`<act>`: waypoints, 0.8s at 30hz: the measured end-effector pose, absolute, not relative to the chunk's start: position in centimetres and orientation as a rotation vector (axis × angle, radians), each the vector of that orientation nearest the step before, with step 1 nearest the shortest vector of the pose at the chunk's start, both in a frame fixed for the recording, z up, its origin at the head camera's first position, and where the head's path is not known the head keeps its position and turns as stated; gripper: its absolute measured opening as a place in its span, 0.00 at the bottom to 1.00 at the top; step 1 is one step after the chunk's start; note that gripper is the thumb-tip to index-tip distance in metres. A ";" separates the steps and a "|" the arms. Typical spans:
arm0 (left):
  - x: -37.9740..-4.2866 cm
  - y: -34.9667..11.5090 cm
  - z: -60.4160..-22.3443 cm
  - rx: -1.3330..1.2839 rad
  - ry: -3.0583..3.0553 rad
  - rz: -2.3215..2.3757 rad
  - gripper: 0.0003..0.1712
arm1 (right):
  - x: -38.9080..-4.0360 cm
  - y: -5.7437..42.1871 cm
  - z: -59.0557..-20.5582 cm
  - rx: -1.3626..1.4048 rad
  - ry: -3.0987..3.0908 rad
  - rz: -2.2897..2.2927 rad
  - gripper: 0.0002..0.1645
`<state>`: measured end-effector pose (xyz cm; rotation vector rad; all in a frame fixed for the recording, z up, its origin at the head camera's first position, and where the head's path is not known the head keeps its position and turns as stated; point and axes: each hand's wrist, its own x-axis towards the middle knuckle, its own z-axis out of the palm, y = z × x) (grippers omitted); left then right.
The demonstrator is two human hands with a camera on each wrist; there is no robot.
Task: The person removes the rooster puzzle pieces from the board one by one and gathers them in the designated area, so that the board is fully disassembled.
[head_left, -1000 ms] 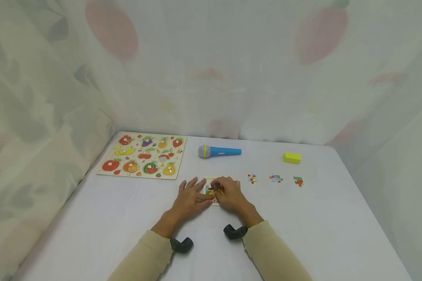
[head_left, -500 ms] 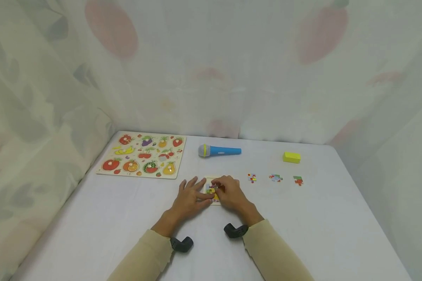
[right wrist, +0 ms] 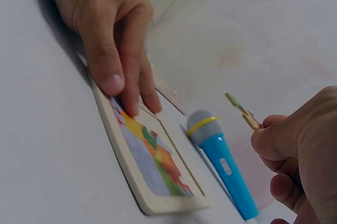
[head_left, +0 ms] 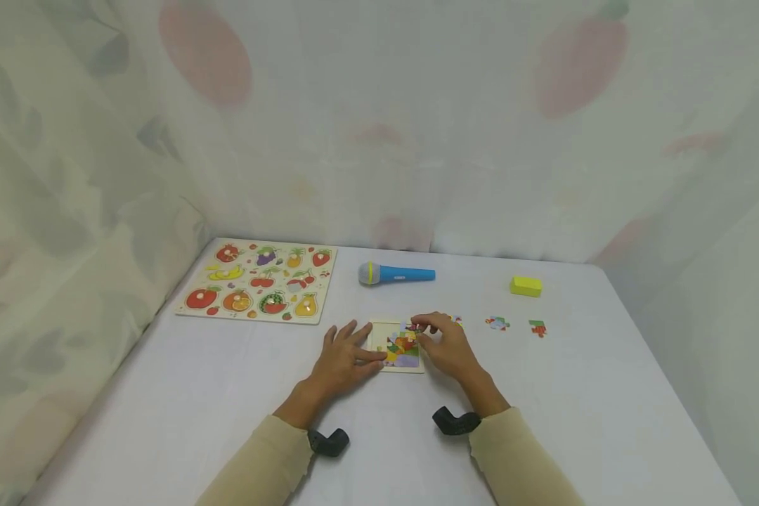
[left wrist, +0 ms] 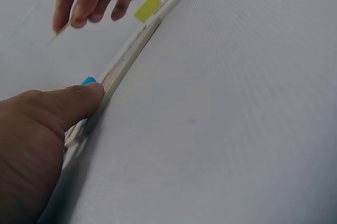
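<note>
A small wooden jigsaw board lies in front of me, its colourful pieces filling the right and lower part of the tray. My left hand is spread at its left side, with thumb and fingers resting on the near-left part of the frame. Above the board's right edge, my right hand pinches a jigsaw piece between thumb and fingertips. In the left wrist view that thin piece shows edge-on, raised off the board. The right hand partly covers one loose piece behind it.
Two more loose jigsaw pieces, one blue and one green-red, lie to the right. Behind the board is a blue toy microphone. A yellow block stands back right, a fruit peg puzzle back left.
My right hand has lifted the jigsaw piece away from the board's middle and moved right, uncovering more of the tray. The left hand has stayed in place.
</note>
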<state>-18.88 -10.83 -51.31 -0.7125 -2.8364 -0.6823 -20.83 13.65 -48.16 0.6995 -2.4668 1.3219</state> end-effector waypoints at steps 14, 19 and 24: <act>-18.8 -10.8 -51.5 -0.708 -2.825 -0.728 0.15 | -18.8 18.7 -46.7 0.663 -2.445 1.245 0.20; -18.7 -10.7 -51.5 -0.696 -2.846 -0.723 0.15 | -18.3 20.3 -47.0 0.639 -2.461 1.230 0.21; -18.7 -10.8 -51.4 -0.696 -2.844 -0.698 0.15 | -18.3 21.5 -48.1 0.611 -2.503 1.199 0.20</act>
